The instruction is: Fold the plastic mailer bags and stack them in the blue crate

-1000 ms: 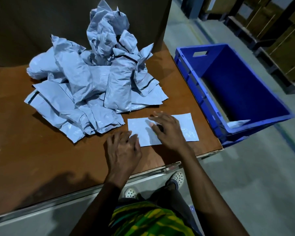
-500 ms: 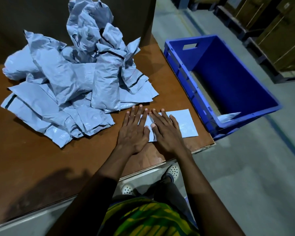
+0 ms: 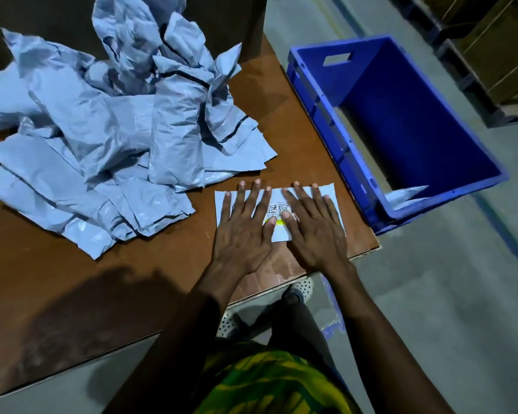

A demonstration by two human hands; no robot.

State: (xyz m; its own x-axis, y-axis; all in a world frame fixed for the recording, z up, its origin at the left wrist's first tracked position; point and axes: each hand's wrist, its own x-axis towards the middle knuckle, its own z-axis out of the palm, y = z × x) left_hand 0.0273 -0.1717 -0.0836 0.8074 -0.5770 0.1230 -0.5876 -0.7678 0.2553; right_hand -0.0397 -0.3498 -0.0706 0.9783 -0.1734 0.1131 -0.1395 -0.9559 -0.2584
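A folded pale mailer bag with a printed label lies flat near the table's front right corner. My left hand and my right hand both rest palm down on it, fingers spread, side by side. A big heap of crumpled grey-blue mailer bags covers the table's left and back. The blue crate stands beside the table's right edge, and a folded bag shows in its near corner.
The brown table ends just right of my hands, with grey floor beyond. Dark pallets and boxes stand at the far right. My feet show under the table edge.
My left hand moved from the table's front onto the folded bag. Both hands now lie flat on it and have spread apart, uncovering the label.
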